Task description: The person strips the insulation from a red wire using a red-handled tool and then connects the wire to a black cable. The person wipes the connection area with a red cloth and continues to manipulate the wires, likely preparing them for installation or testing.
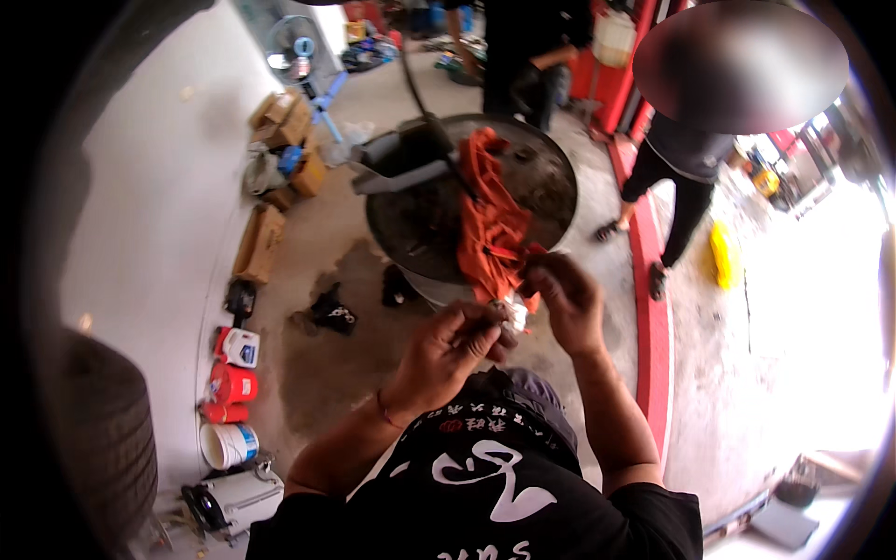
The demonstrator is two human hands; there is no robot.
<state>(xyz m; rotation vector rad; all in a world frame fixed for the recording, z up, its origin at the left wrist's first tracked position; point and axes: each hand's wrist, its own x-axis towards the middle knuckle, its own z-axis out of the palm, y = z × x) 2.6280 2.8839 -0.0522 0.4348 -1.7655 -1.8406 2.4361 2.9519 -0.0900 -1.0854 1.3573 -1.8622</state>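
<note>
My left hand (448, 347) is closed in a pinch on a small pale and brown piece, too blurred to name. Close by on the right is my right hand (565, 301), its fingers curled in by the lower end of an orange cloth (492, 224); whatever they hold, if anything, is hidden. The cloth drapes over the near rim of a round, dark, dirty tub-like top (544, 177). Something white (516, 314) shows between my hands, its kind unclear. Left of the cloth, a grey folded sheet-like piece (411, 175) lies on the round top, with a dark hose (412, 82) arching over.
A person (691, 149) stands at the right by a red-painted floor strip (644, 261); another person (523, 65) is behind the round top. Cardboard boxes (280, 121), a red pail (232, 383), a white bucket (229, 446) and a tyre (107, 429) line the left wall.
</note>
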